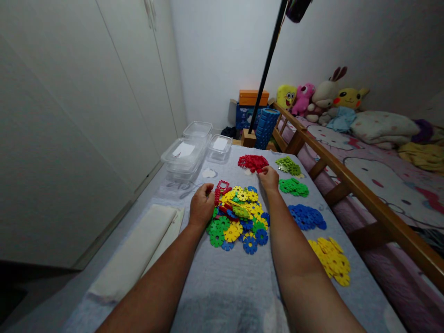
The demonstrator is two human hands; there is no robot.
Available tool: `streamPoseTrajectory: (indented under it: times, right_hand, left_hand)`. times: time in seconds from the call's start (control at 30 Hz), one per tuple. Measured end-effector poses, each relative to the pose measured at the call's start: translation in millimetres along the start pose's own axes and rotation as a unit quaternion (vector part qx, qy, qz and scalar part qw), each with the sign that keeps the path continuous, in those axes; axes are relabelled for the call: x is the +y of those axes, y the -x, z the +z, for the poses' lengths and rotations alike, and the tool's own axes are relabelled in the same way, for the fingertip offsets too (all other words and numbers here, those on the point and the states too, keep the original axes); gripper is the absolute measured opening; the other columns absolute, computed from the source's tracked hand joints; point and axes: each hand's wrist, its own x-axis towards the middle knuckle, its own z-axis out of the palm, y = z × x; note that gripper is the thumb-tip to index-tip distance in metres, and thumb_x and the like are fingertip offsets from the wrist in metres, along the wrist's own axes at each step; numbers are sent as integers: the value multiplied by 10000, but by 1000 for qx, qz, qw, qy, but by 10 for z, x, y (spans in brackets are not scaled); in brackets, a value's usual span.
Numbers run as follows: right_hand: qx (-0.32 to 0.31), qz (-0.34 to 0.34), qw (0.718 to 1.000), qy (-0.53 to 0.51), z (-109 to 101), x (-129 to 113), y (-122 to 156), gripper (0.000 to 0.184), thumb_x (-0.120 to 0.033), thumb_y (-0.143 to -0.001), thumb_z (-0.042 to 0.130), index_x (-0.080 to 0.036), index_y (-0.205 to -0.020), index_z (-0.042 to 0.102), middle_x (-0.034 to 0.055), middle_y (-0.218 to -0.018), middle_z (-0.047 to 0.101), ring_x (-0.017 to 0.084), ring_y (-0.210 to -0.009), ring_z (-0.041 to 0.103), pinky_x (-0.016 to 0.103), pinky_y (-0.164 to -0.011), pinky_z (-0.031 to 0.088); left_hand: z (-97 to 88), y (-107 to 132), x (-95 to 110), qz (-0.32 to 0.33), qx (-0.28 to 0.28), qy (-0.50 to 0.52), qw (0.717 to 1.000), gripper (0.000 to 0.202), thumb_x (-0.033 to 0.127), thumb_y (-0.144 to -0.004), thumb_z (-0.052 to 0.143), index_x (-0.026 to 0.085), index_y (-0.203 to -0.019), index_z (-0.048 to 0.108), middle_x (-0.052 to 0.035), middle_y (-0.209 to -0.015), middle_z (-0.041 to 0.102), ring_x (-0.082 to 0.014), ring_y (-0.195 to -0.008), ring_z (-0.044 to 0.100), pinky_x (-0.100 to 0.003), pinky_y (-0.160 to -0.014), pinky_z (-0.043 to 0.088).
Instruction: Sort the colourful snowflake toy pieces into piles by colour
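Resting at the near edge of the red pile [253,162], the fingers of the right hand [269,179] are bent and drawn together; whether they pinch a piece, I cannot tell. The left hand [202,203] is curled beside the left edge of the mixed heap [243,215], its fingers rounded toward a knobbly red frame [223,185]; their tips are partly hidden, so their grip is unclear too.

Between the forearms, the heap is a loose tumble of thin plastic discs, flower-like, with notched rims and holes at their centres, in yellow, green and blue, with some red pieces among them. Down the right side of the desk [236,296] lie single-colour piles: glossy lime pieces [288,165], green discs [294,187], blue discs [307,217] and overlapping yellow discs [331,260]. A soft, wrinkled grey-blue cloth covers the desktop.

Left of the heap lies a long, flat, pale folded pad [135,254] with a fabric look. Beyond the left hand stand clear, smooth, round-cornered plastic boxes [183,159]. Farther out are a ridged blue roller [266,127], a smooth wooden bed rail [319,145] and rounded plush toys [326,95].
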Motion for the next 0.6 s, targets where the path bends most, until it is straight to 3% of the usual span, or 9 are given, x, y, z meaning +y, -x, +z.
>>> streamPoseTrajectory:
  times: [0.37,0.6]
  right_hand:
    - [-7,-5,996,93,15,62,6,208,-198,-825,633,-181,-999,746,118,-1018,759,241,-953,666,294,-855,442]
    - [-5,-8,999,38,54,69,5,199,-146,-805,609,-185,-969,717,85,-982,752,211,-891,645,274,-791,429]
  left_hand:
    - [-10,5,6,4,4,1,1000,257,261,-855,544,198,-1058,688,-81,-1107,747,-229,-1049,694,-397,-1006,537]
    - [-11,6,9,1,5,-2,1000,277,264,-852,535,186,-1070,687,-93,-1111,744,-237,-1057,690,-406,-1007,531]
